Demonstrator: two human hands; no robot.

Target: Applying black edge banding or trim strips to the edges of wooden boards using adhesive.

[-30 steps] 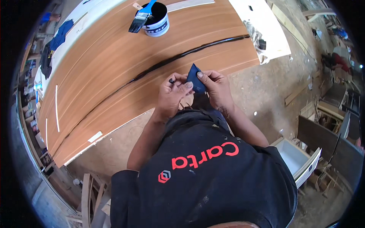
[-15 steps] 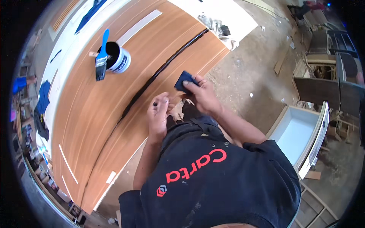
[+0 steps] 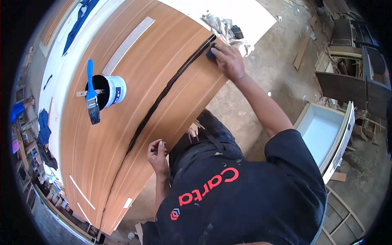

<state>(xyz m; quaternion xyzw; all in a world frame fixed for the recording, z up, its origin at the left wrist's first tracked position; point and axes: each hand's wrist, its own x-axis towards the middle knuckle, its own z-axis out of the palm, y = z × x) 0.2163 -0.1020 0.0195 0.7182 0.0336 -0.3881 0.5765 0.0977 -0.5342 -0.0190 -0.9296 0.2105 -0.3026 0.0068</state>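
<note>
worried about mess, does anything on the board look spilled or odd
The brush lies across the open bucket, its black-coated bristles jutting past it over the bare board, which looks drip-prone. The black streak also has uneven edges.

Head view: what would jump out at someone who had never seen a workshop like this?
Probably the glossy black streak running lengthwise down the wood-grain panel. Next, the bright blue brush lying across the white bucket on the panel, left of the streak. Then the right-hand grip, holding a small dark blue pad beside the streak's upper end.
</note>
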